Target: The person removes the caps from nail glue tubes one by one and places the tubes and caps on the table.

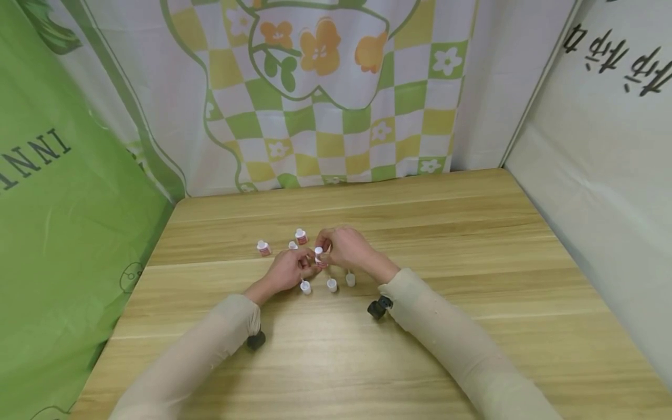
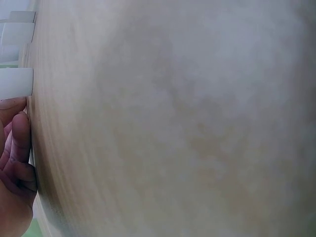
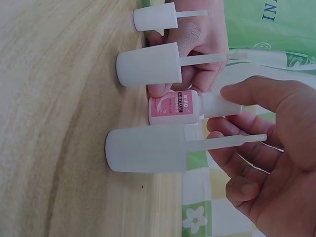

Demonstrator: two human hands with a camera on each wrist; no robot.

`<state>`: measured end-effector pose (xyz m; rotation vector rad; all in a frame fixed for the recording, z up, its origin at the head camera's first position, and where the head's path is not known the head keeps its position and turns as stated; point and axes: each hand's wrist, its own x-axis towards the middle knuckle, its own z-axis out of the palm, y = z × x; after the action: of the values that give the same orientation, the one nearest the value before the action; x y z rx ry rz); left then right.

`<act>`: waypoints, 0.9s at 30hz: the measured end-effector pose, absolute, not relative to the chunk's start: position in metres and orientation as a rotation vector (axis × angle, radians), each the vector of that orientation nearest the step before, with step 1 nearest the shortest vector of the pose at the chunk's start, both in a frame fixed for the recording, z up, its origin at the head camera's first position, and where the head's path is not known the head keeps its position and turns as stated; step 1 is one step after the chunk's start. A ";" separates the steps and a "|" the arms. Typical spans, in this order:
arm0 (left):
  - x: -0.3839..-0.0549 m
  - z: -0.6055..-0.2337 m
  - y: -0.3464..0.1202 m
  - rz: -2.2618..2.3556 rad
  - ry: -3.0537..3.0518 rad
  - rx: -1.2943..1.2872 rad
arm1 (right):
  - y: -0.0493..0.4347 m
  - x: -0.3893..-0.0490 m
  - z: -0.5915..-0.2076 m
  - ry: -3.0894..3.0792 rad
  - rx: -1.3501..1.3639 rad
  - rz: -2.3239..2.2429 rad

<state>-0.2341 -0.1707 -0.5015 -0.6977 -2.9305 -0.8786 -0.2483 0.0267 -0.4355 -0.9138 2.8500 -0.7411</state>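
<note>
A small nail glue bottle (image 3: 173,108) with a pink label and white top stands upright on the table, between the two hands. My right hand (image 1: 346,246) pinches its white top (image 3: 219,104) between thumb and fingers. Low on the same bottle, my left hand (image 1: 290,268) grips the sides near the table. Nearer me are three white brush caps: a left one (image 1: 305,287), a middle one (image 1: 332,285) and a right one (image 1: 350,279). Each stands on the table with its thin brush pointing up. The left wrist view shows only some curled left fingers (image 2: 19,138) beside the caps.
Behind the left hand stand more such bottles: one at left (image 1: 263,248), one farther back (image 1: 301,237), and one partly hidden by the hand (image 1: 293,245). The wooden table (image 1: 420,233) meets a patterned curtain (image 1: 325,140) at the back.
</note>
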 end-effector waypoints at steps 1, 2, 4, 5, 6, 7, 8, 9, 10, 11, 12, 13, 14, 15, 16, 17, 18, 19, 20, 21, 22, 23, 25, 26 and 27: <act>-0.234 -0.502 -0.171 -0.878 -2.933 -0.696 | 0.027 -0.248 -0.436 2.851 -0.910 -0.742; -0.234 -0.502 -0.171 -0.879 -2.935 -0.691 | 0.027 -0.249 -0.436 2.851 -0.906 -0.743; -0.235 -0.502 -0.171 -0.875 -2.941 -0.687 | 0.026 -0.249 -0.436 2.852 -0.899 -0.743; -0.235 -0.502 -0.171 -0.871 -2.944 -0.687 | 0.026 -0.249 -0.436 2.853 -0.898 -0.743; -0.235 -0.502 -0.171 -0.867 -2.946 -0.687 | 0.026 -0.249 -0.436 2.852 -0.896 -0.745; -0.235 -0.502 -0.171 -0.863 -2.949 -0.687 | 0.026 -0.249 -0.436 2.852 -0.895 -0.745; -0.235 -0.502 -0.171 -0.860 -2.950 -0.689 | 0.026 -0.249 -0.436 2.851 -0.893 -0.747; -0.235 -0.502 -0.171 -0.858 -2.950 -0.691 | 0.026 -0.248 -0.435 2.849 -0.893 -0.750; -0.235 -0.502 -0.171 -0.859 -2.954 -0.692 | 0.026 -0.248 -0.435 2.846 -0.894 -0.753; -0.235 -0.503 -0.171 -0.860 -2.956 -0.692 | 0.026 -0.248 -0.435 2.844 -0.898 -0.753; -0.235 -0.503 -0.171 -0.862 -2.958 -0.693 | 0.026 -0.247 -0.435 2.842 -0.902 -0.753; -0.235 -0.503 -0.171 -0.865 -2.960 -0.694 | 0.026 -0.247 -0.435 2.842 -0.907 -0.751; -0.235 -0.503 -0.171 -0.866 -2.961 -0.694 | 0.026 -0.247 -0.435 2.841 -0.909 -0.752; -0.235 -0.503 -0.171 -0.863 -2.964 -0.693 | 0.026 -0.247 -0.435 2.840 -0.912 -0.751; -0.236 -0.503 -0.171 -0.861 -2.969 -0.692 | 0.026 -0.248 -0.435 2.839 -0.913 -0.749; -0.236 -0.503 -0.171 -0.859 -2.970 -0.690 | 0.026 -0.248 -0.435 2.838 -0.911 -0.749; -0.236 -0.503 -0.171 -0.857 -2.972 -0.691 | 0.026 -0.248 -0.436 2.836 -0.904 -0.752; -0.235 -0.502 -0.171 -0.855 -2.974 -0.690 | 0.026 -0.248 -0.436 2.835 -0.897 -0.753; -0.235 -0.502 -0.171 -0.853 -2.976 -0.688 | 0.026 -0.248 -0.436 2.833 -0.891 -0.756; -0.235 -0.502 -0.171 -0.851 -2.979 -0.689 | 0.026 -0.248 -0.436 2.833 -0.886 -0.756; -0.235 -0.502 -0.170 -0.852 -2.980 -0.689 | 0.026 -0.248 -0.435 2.833 -0.885 -0.757; -0.235 -0.502 -0.170 -0.854 -2.980 -0.690 | 0.026 -0.248 -0.435 2.833 -0.885 -0.756; -0.235 -0.502 -0.170 -0.845 -2.981 -0.689 | 0.026 -0.248 -0.435 2.835 -0.897 -0.748; -0.236 -0.502 -0.170 -0.839 -2.981 -0.688 | 0.026 -0.248 -0.435 2.833 -0.904 -0.745; -0.236 -0.502 -0.170 -0.833 -2.981 -0.689 | 0.026 -0.249 -0.434 2.831 -0.912 -0.744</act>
<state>-0.2358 -0.1705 -0.5019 -0.6891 -2.9806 -0.8330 -0.2485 0.0260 -0.4344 -0.9121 2.8308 -0.7441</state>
